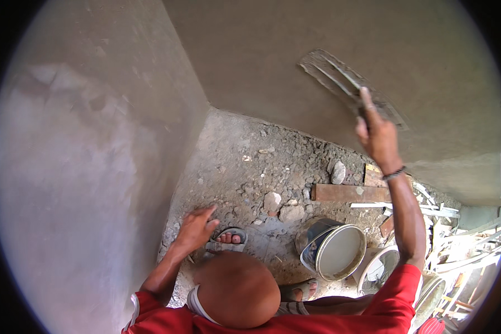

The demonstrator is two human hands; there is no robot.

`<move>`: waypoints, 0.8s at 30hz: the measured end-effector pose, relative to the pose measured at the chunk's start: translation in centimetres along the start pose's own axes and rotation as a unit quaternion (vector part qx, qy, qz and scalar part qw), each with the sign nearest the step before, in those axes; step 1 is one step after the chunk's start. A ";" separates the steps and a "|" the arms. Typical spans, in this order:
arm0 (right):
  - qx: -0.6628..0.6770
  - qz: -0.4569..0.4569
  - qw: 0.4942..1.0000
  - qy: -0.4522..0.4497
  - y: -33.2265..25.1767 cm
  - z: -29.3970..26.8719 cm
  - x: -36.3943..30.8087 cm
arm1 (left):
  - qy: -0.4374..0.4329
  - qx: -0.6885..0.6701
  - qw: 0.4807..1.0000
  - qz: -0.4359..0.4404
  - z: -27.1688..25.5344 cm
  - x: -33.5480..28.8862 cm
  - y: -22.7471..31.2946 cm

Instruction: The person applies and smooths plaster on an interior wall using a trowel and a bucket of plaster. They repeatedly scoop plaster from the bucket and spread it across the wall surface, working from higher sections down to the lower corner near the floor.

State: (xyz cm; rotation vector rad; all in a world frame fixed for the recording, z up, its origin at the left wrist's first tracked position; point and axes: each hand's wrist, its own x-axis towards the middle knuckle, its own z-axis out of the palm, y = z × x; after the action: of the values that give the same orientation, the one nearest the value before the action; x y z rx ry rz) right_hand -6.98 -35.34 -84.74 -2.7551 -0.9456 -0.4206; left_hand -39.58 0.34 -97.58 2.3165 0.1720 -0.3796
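Observation:
My right hand (pixel 379 136) grips a plastering trowel (pixel 345 83), a long flat metal blade, its handle mostly hidden by my fingers. The blade lies against the smooth grey-brown plaster of the wall (pixel 261 61) ahead, slanting from upper left to lower right. My index finger stretches along the tool towards the blade. Low on the left, my left hand (pixel 197 227) hangs above the ground beside my sandalled foot (pixel 228 239). It holds nothing, and its fingers are partly bent and apart.
A second plastered wall (pixel 89 139) meets the first in a corner at left. Rubble (pixel 245 161) covers the floor. A bucket of greyish liquid (pixel 340 253) stands near my feet, with another white bucket (pixel 376 270) alongside. A wooden board (pixel 350 193) and scrap strips (pixel 467 250) lie at right.

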 end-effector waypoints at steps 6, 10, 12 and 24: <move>-0.205 -0.056 0.962 -0.174 2.5 7.0 -4.6 | -0.060 -0.051 0.986 0.146 2.4 2.5 3.5; -0.087 0.002 0.992 -0.086 4.4 1.3 -3.8 | -0.054 -0.050 0.995 0.068 3.4 -1.0 -0.4; -0.001 -0.007 1.000 -0.022 -1.0 -1.3 1.2 | -0.056 -0.056 0.996 0.048 4.3 -2.0 -1.3; -0.124 -0.047 0.985 -0.107 -0.4 2.0 -0.6 | -0.002 -0.083 0.996 0.034 -0.9 -0.9 -0.6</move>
State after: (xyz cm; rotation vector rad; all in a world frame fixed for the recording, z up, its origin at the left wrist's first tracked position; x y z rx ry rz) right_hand -7.25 -34.82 -86.83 -3.0387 -1.1473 -0.2765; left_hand -40.40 1.38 -97.09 2.1510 0.1181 -0.3241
